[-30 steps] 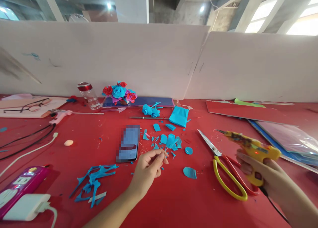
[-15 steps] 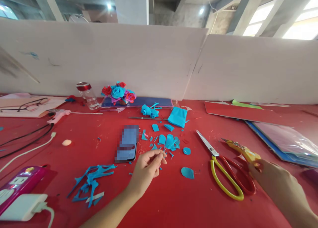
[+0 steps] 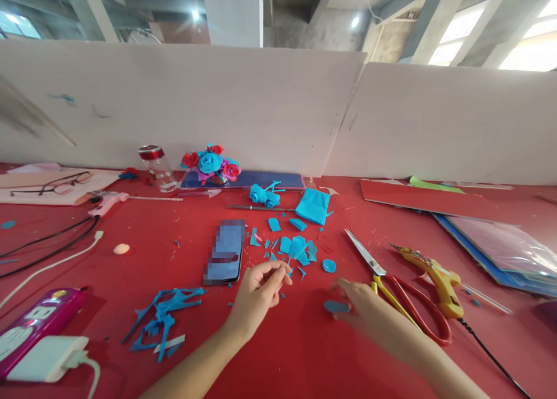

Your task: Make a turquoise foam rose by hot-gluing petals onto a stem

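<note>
My left hand (image 3: pixel 263 292) is closed in a pinch in the middle. Its fingertips hold a thin stem, mostly hidden, that seems to join the blue paper petals (image 3: pixel 298 249) just above. Slightly smeared by motion, my right hand (image 3: pixel 354 303) reaches in from the right. A round blue petal (image 3: pixel 336 307) sits tilted at its thumb and fingers, apparently gripped by its edge. Right of that hand lie scissors (image 3: pixel 369 258) with yellow and red handles, partly covered by my forearm, and a yellow hot glue gun (image 3: pixel 435 274) with a clear glue stick.
Loose blue petals and scraps lie ahead, with a folded blue sheet (image 3: pixel 313 206) and blue paper roses (image 3: pixel 264 196) behind. A phone (image 3: pixel 225 251) and blue offcuts (image 3: pixel 163 318) are on the left. A flower bouquet (image 3: pixel 211 164) and glass bottle (image 3: pixel 159 168) stand near the white partition (image 3: pixel 195 97).
My right hand has let go of the glue gun and moved left to the round petal, which has shifted slightly and tilted. My left hand keeps its pinch in place.
</note>
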The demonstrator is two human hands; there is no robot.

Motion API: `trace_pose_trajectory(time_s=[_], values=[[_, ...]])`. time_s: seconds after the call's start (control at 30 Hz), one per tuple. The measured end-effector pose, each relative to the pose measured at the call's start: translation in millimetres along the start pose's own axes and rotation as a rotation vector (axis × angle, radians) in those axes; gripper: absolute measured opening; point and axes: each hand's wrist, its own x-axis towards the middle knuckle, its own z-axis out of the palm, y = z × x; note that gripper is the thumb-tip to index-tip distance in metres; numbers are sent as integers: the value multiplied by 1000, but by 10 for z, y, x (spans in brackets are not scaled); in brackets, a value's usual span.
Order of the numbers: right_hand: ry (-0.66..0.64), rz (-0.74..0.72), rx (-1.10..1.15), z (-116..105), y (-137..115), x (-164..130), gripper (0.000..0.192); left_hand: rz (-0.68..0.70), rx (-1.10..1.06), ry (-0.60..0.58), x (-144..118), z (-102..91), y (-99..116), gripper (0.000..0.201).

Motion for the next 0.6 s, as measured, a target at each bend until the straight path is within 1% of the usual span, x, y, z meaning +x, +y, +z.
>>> trace_pose_trajectory(time_s=[0.1,0.2,0.23,0.3,0.37,0.5,0.6], values=[[-55,-13,13,-66,23,32,11,-3,-14,-4,-8,1,5,29],[-77,-26,93,-136,-46,43,6,-2,-20,-5,-11,1,12,28],[-82,-30,138,-157,-79,45,9,-2,-21,-5,-11,0,14,28],[-82,-25,262,-192,-151,47,19,-6,-26,0,-12,0,17,28],[-80,8,416,-216,-228,46,25,-13,-33,8,-12,0,15,28],[-75,68,718,-240,-404,57,23,-12,-45,5,-7,-2,-1,28],[-8,103,873,-234,-522,86,26,-16,-50,5,-1,-1,-10,29]])
